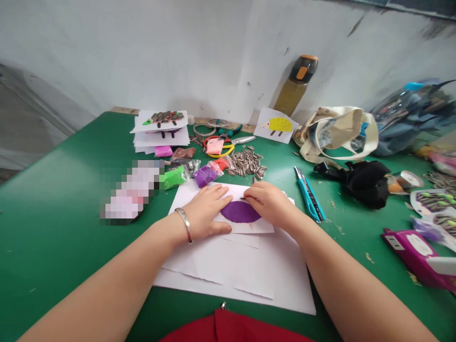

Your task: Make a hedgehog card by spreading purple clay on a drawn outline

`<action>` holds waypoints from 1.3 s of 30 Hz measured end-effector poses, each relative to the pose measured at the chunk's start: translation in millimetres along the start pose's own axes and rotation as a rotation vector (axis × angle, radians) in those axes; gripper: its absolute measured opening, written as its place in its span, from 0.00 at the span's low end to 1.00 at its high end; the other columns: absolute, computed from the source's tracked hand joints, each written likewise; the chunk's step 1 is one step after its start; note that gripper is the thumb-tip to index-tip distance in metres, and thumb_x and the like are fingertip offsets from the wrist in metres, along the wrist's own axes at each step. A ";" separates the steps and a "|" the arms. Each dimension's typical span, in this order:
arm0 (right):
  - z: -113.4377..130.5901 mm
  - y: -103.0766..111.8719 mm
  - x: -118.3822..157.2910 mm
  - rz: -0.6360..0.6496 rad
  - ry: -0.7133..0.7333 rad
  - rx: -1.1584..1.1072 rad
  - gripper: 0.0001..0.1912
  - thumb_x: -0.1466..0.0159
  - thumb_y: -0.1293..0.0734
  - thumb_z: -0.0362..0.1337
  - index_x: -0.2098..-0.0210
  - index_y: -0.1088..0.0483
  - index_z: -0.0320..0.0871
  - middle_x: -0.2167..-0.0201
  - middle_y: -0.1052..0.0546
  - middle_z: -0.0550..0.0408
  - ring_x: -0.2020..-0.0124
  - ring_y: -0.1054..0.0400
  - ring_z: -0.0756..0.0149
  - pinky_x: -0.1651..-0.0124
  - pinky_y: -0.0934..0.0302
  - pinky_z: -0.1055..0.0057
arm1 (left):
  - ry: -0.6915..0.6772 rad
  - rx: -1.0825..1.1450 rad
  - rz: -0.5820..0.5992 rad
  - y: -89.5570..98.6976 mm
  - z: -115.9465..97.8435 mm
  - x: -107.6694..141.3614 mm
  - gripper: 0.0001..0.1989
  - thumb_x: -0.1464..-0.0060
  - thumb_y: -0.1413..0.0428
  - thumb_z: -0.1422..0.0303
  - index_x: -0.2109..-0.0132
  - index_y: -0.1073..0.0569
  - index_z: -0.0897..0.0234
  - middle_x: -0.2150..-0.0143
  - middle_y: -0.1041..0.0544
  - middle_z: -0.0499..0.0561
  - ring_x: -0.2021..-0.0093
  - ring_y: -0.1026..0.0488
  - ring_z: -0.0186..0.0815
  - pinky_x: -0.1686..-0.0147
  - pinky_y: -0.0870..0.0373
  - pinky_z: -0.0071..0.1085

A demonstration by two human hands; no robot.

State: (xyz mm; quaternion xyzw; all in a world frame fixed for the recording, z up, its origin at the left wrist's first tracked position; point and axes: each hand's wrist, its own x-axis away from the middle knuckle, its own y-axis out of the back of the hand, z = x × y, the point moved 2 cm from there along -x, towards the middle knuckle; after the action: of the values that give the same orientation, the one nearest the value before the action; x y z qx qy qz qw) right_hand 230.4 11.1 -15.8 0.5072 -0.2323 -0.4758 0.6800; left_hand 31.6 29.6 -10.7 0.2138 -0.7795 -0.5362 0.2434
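My left hand (204, 211), with a silver bracelet at the wrist, lies flat with spread fingers on the left part of a small white card (256, 227). Flattened purple clay (241, 212) forms an oval on that card, beside my left fingertips. My right hand (268, 202) rests at the oval's upper right edge, its fingers pinched together. A small dark tip shows at those fingers; most of what they hold is hidden. Beneath the card are several white sheets of paper (228, 270). Sunflower seeds (247, 162) lie in a pile just beyond my right hand.
Clay packets, one purple (205, 175) and one green (174, 177), lie beyond my left hand. Scissors (244, 140) are behind them. A blue utility knife (309, 194) lies to the right. Decorated cards (162, 130) are stacked at the back left. A bottle (295, 85) leans against the wall.
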 end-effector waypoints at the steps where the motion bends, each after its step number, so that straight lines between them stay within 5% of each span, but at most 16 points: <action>1: 0.3 0.6 0.4 0.007 0.000 0.002 0.10 0.35 0.39 0.29 0.66 0.26 0.42 0.69 0.27 0.53 0.65 0.35 0.66 0.62 0.45 0.71 | -0.002 0.002 -0.001 -0.3 0.2 0.1 0.37 0.50 0.41 0.52 0.39 0.36 0.69 0.34 0.41 0.65 0.34 0.47 0.56 0.37 0.50 0.51; 20: 16.9 -7.7 -12.4 -0.056 0.073 -0.055 0.15 0.35 0.41 0.27 0.62 0.24 0.44 0.68 0.27 0.51 0.66 0.37 0.65 0.63 0.45 0.69 | -0.014 0.109 -0.014 1.2 2.1 -2.5 0.38 0.51 0.39 0.54 0.38 0.39 0.69 0.35 0.40 0.65 0.35 0.45 0.55 0.37 0.50 0.51; 30: 27.2 -16.9 -20.9 -0.095 0.186 -0.124 0.14 0.37 0.41 0.24 0.66 0.24 0.41 0.66 0.24 0.48 0.63 0.35 0.62 0.59 0.41 0.66 | 0.060 0.218 -0.057 1.8 1.6 -2.0 0.51 0.55 0.37 0.56 0.31 0.53 0.70 0.32 0.44 0.65 0.32 0.49 0.51 0.35 0.53 0.47; 39: 27.4 -18.4 -20.2 -0.112 0.242 -0.157 0.14 0.36 0.41 0.26 0.69 0.25 0.40 0.63 0.23 0.47 0.62 0.34 0.61 0.58 0.40 0.65 | 0.071 0.222 -0.052 2.9 1.1 -2.6 0.51 0.56 0.37 0.57 0.31 0.52 0.71 0.32 0.43 0.64 0.32 0.48 0.51 0.35 0.53 0.45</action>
State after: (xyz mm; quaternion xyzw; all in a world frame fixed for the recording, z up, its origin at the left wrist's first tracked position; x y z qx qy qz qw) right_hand 192.0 15.4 -18.9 0.5182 -0.0818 -0.4649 0.7132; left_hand 32.8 32.9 -8.7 0.2786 -0.8191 -0.4448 0.2316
